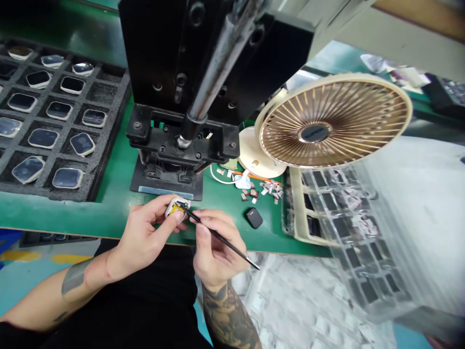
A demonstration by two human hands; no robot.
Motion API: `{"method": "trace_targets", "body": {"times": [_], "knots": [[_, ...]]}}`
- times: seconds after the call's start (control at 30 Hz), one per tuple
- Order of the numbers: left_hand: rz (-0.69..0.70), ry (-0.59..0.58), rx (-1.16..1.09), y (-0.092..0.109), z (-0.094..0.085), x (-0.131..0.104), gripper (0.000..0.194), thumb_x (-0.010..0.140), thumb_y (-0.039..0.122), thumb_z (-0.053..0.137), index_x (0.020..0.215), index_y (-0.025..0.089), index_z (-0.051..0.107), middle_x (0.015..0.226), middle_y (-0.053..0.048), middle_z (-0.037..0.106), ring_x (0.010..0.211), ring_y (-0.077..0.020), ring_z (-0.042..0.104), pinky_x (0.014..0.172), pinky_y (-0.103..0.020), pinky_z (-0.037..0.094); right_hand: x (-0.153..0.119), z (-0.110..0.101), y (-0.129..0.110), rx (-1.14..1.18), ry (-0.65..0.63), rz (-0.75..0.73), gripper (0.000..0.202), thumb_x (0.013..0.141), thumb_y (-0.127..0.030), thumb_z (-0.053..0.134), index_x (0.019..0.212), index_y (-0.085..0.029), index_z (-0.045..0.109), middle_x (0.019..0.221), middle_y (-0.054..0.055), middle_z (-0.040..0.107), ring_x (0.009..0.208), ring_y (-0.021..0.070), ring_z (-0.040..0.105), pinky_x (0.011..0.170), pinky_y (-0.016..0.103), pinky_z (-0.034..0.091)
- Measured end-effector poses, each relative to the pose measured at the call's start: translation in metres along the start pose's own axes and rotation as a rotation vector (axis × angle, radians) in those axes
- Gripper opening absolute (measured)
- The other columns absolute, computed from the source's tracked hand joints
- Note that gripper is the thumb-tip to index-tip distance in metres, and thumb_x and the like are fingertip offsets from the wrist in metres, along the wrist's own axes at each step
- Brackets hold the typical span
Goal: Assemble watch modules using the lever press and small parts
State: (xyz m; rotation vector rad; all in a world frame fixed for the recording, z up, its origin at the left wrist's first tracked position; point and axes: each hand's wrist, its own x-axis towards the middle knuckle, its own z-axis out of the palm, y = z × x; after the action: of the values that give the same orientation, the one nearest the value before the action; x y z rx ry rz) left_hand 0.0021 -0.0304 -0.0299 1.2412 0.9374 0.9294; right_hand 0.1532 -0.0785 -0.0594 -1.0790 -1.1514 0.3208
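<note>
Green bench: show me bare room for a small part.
The green bench is bare between foam tray and black press, and along its front edge before the tray. Crowded: right of the press, where small pieces lie by the fan, and in front, at the left hand and right hand.

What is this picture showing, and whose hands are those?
There is no robot here. A camera on a person's head looks down, so the two bare hands belong to the person wearing it.

The left hand holds a small open device with yellow inside. The right hand holds a thin black stick like a pencil, one end at the device.

On the green table stands a big black machine with a metal rod. To its left, a dark tray holds rounded pieces with shiny dark faces. To its right are a round fan, little scattered bits and a small black block.
</note>
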Motion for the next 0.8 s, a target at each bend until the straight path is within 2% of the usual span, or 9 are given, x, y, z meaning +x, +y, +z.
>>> {"method": "trace_targets", "body": {"times": [0.13,0.27,0.33,0.4,0.43,0.5,0.57,0.73,0.8], "knots": [[0.015,0.001,0.001,-0.001,-0.002,-0.001,0.019,0.11,0.028,0.078,0.127,0.02,0.08,0.095,-0.001,0.088,0.078,-0.0153,0.085,0.079,-0.021,0.072,0.0,-0.001,-0.001,0.0,0.002,0.023,0.031,0.099,-0.004,0.075,0.122,-0.025,0.081,0.107,0.007,0.082,0.1,0.0234,0.08,0.08,0.042,0.074],[0.004,-0.014,-0.047,-0.003,-0.003,-0.002,0.026,0.109,0.029,0.079,0.133,0.019,0.079,0.099,-0.004,0.089,0.081,-0.0183,0.087,0.078,-0.025,0.074,0.007,-0.006,-0.001,0.135,0.0,0.233,0.015,0.105,-0.014,0.074,0.114,-0.024,0.079,0.104,0.007,0.08,0.087,0.0184,0.079,0.07,0.033,0.07],[0.0,-0.01,-0.068,-0.002,-0.003,-0.001,0.04,0.108,0.028,0.08,0.146,0.018,0.075,0.098,-0.004,0.089,0.08,-0.0181,0.087,0.078,-0.025,0.074,0.01,-0.009,0.0,0.294,-0.09,0.307,0.008,0.107,-0.019,0.074,0.111,-0.024,0.078,0.1,0.005,0.079,0.076,0.0155,0.076,0.064,0.03,0.067],[-0.009,0.008,-0.101,0.0,-0.002,0.0,0.049,0.107,0.028,0.081,0.154,0.018,0.07,0.098,-0.005,0.09,0.079,-0.0179,0.087,0.079,-0.025,0.074,0.011,-0.011,0.001,0.394,-0.159,0.262,0.006,0.107,-0.024,0.075,0.112,-0.024,0.078,0.095,0.005,0.077,0.076,0.0167,0.075,0.065,0.032,0.068],[-0.015,0.022,-0.124,0.001,-0.001,0.001,0.049,0.107,0.028,0.082,0.153,0.017,0.07,0.099,-0.005,0.09,0.079,-0.0181,0.087,0.078,-0.025,0.074,0.011,-0.011,0.001,0.393,-0.135,0.218,0.007,0.106,-0.025,0.076,0.113,-0.024,0.079,0.095,0.005,0.077,0.08,0.0183,0.076,0.066,0.033,0.068],[-0.023,0.049,-0.179,0.003,0.0,0.003,0.043,0.107,0.029,0.082,0.147,0.016,0.072,0.1,-0.008,0.09,0.079,-0.0191,0.087,0.076,-0.025,0.074,0.01,-0.009,0.001,0.308,0.023,0.146,0.01,0.105,-0.026,0.077,0.115,-0.025,0.079,0.096,0.006,0.077,0.087,0.0203,0.077,0.067,0.033,0.069],[-0.024,0.069,-0.217,0.003,0.001,0.003,0.04,0.107,0.03,0.082,0.143,0.015,0.073,0.098,-0.009,0.09,0.078,-0.0199,0.087,0.074,-0.025,0.074,0.009,-0.006,0.001,0.204,0.145,0.15,0.011,0.106,-0.024,0.076,0.116,-0.025,0.078,0.1,0.006,0.077,0.09,0.0202,0.078,0.069,0.033,0.07],[-0.019,0.046,-0.25,-0.001,-0.003,0.002,0.047,0.105,0.031,0.086,0.148,0.017,0.073,0.105,-0.01,0.09,0.084,-0.0222,0.089,0.078,-0.029,0.075,0.007,-0.001,0.0,0.175,0.059,0.242,0.012,0.106,-0.019,0.075,0.117,-0.024,0.078,0.106,0.007,0.078,0.095,0.0195,0.08,0.075,0.033,0.071],[0.017,0.008,-0.285,-0.002,-0.007,0.004,0.048,0.109,0.04,0.08,0.151,0.017,0.072,0.109,-0.013,0.09,0.09,-0.0257,0.089,0.081,-0.034,0.076,0.007,-0.001,0.0,0.218,0.015,0.284,0.008,0.107,-0.02,0.074,0.114,-0.024,0.077,0.106,0.007,0.078,0.09,0.0176,0.079,0.073,0.03,0.07]]}}
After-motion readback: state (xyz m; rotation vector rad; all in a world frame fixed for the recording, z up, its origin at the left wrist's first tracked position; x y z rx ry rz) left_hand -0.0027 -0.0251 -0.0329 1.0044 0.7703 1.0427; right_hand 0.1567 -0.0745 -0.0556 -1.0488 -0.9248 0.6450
